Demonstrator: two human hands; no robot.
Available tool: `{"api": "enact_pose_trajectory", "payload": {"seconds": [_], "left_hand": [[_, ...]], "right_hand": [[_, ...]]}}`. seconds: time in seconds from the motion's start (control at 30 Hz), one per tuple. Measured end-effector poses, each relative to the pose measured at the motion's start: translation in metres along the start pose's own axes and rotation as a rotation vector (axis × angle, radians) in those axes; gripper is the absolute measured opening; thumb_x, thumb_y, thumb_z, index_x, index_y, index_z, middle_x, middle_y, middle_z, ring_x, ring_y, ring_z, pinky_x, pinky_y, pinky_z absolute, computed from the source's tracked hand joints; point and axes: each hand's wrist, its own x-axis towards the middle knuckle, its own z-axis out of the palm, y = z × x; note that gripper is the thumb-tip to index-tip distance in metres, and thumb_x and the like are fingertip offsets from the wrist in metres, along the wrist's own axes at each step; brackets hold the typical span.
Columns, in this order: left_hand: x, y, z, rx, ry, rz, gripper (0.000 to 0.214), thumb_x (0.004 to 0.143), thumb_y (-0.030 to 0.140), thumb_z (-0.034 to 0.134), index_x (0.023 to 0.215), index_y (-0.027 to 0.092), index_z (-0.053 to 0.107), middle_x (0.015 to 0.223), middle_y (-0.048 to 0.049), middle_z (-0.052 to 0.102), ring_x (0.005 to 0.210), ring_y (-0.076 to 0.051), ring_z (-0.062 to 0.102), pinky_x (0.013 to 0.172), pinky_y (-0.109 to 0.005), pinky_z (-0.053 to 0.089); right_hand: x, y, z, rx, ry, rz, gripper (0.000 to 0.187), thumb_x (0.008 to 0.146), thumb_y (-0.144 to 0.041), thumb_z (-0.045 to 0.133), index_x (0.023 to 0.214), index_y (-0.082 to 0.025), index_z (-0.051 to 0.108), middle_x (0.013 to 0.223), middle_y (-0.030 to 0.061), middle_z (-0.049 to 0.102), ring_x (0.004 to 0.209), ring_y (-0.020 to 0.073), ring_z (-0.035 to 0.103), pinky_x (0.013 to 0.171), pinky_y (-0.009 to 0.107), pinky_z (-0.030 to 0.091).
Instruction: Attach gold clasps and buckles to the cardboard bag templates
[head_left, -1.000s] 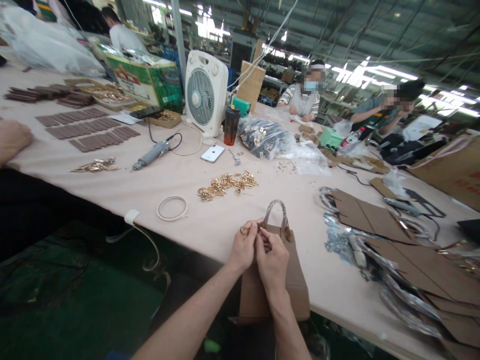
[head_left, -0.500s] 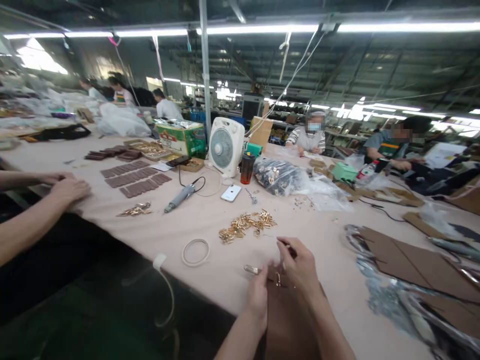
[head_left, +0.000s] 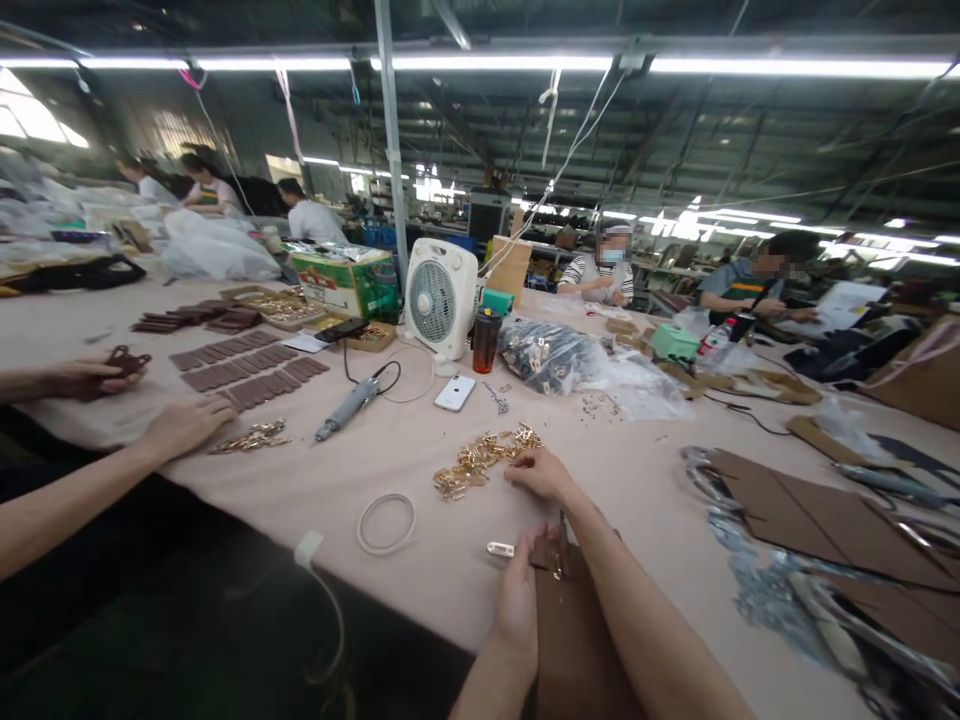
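A brown bag [head_left: 574, 640] stands at the table's near edge, its handle hidden behind my right forearm. My left hand [head_left: 520, 602] grips the bag's top left edge, fingers closed on it. A small gold clasp [head_left: 500, 549] lies on the table just left of that hand. My right hand [head_left: 537, 471] is stretched forward over the bag to a pile of gold metal fittings [head_left: 480, 458], its fingers curled down at the pile's right end. Whether they pinch a fitting is hidden.
A white ring [head_left: 385, 522], an electric hand tool [head_left: 347, 408], a phone [head_left: 454, 392], a fan [head_left: 441, 297] and a cup [head_left: 485, 340] lie beyond. Flat brown bags [head_left: 810, 510] pile up at the right. A co-worker's hand [head_left: 182, 426] rests near brown strips [head_left: 247, 366] at the left.
My right hand left the bag's top and reached forward to the gold fittings. The view tilted up. The co-worker's hands at the left shifted, one now holding a brown piece.
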Motion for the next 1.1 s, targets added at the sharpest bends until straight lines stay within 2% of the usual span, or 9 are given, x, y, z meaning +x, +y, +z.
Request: {"api": "enact_pose_trajectory", "payload": {"seconds": [0.17,0.27,0.43,0.6,0.73,0.87,0.97,1.1], "left_hand": [[-0.002,0.002,0.003,0.009,0.009,0.006,0.054,0.095,0.052,0.063,0.136,0.016,0.067,0.132,-0.0148,0.071,0.123,-0.035,0.067,0.114,-0.050,0.047],[-0.003,0.002,0.006,0.007,0.000,0.011,0.051,0.094,0.050,0.066,0.132,0.016,0.069,0.128,-0.0139,0.073,0.123,-0.034,0.068,0.114,-0.048,0.048],[-0.001,0.002,0.005,-0.019,0.038,0.012,0.047,0.099,0.046,0.058,0.134,0.015,0.068,0.124,-0.0135,0.075,0.123,-0.033,0.068,0.115,-0.048,0.048],[-0.002,0.004,0.007,0.079,0.077,0.029,0.045,0.100,0.046,0.056,0.132,0.018,0.070,0.133,-0.0128,0.072,0.125,-0.033,0.068,0.115,-0.050,0.049],[-0.004,0.000,0.011,0.275,0.100,0.138,0.042,0.096,0.045,0.062,0.129,0.021,0.072,0.137,-0.0111,0.070,0.131,-0.032,0.064,0.117,-0.048,0.047],[-0.002,-0.010,0.010,0.598,0.128,0.389,0.040,0.098,0.047,0.059,0.124,0.020,0.072,0.139,-0.0097,0.069,0.137,-0.028,0.058,0.123,-0.044,0.038],[-0.005,-0.017,0.010,0.830,0.120,0.529,0.042,0.099,0.050,0.057,0.122,0.019,0.072,0.133,-0.0112,0.071,0.131,-0.028,0.062,0.121,-0.045,0.039],[-0.011,-0.022,0.015,1.039,0.162,0.661,0.033,0.097,0.043,0.058,0.115,0.021,0.074,0.125,-0.0099,0.073,0.125,-0.028,0.062,0.118,-0.043,0.040]], "right_hand": [[-0.002,0.010,-0.001,0.264,-0.003,0.070,0.026,0.066,-0.042,0.080,0.073,-0.017,0.074,0.057,-0.0024,0.066,0.053,0.0124,0.055,0.054,0.024,0.041],[-0.008,0.011,-0.004,0.430,0.009,0.083,0.035,0.065,-0.048,0.082,0.077,-0.016,0.072,0.058,-0.0033,0.065,0.053,0.0116,0.056,0.053,0.023,0.045],[-0.023,-0.006,-0.012,0.665,0.072,0.073,0.052,0.061,-0.060,0.089,0.085,-0.017,0.070,0.069,0.0002,0.070,0.060,0.0143,0.065,0.059,0.028,0.057],[-0.050,-0.023,-0.035,0.817,0.216,0.016,0.055,0.062,-0.062,0.090,0.090,-0.018,0.071,0.077,0.0013,0.072,0.067,0.0126,0.066,0.067,0.026,0.058],[-0.091,-0.015,-0.063,0.905,0.412,-0.011,0.050,0.062,-0.054,0.093,0.092,-0.018,0.075,0.071,-0.0009,0.068,0.063,0.0101,0.060,0.057,0.020,0.049],[-0.151,0.007,-0.083,0.950,0.555,-0.016,0.043,0.066,-0.050,0.092,0.093,-0.020,0.079,0.071,-0.0010,0.069,0.063,0.0099,0.058,0.056,0.020,0.047],[-0.199,0.027,-0.084,0.913,0.572,0.063,0.042,0.070,-0.048,0.090,0.100,-0.020,0.080,0.077,0.0007,0.072,0.066,0.0116,0.062,0.061,0.024,0.051],[-0.248,0.054,-0.074,0.816,0.586,0.122,0.038,0.078,-0.044,0.087,0.107,-0.021,0.078,0.084,0.0015,0.075,0.073,0.0131,0.066,0.072,0.026,0.054]]}}
